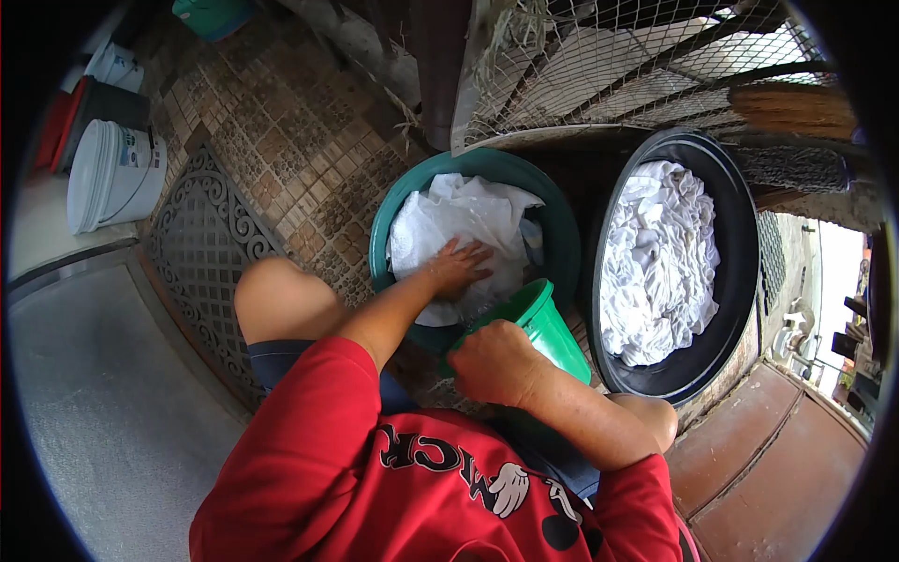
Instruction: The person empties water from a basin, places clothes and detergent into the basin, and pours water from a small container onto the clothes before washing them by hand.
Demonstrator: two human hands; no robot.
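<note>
A teal basin [381, 225] holds white cloth [449, 206] bunched up inside it. My left hand [459, 267] lies on this cloth with its fingers spread, gripping nothing. In my right hand [496, 361], closed at the basin's near edge, is a green pail [557, 342]. The pail is tilted toward the basin, and water shows near its mouth. Its handle is mostly hidden by the hand. To the right, a black oval tub [740, 253] contains a heap of crumpled white cloth [655, 262].
White buckets [117, 178] and a dark container with a red edge [98, 117] stand at the left, beside a patterned mat [201, 244]. Wire mesh [618, 66] and wood lie beyond the tubs. A green container [211, 14] is at the top. My knees flank the basin's near side.
</note>
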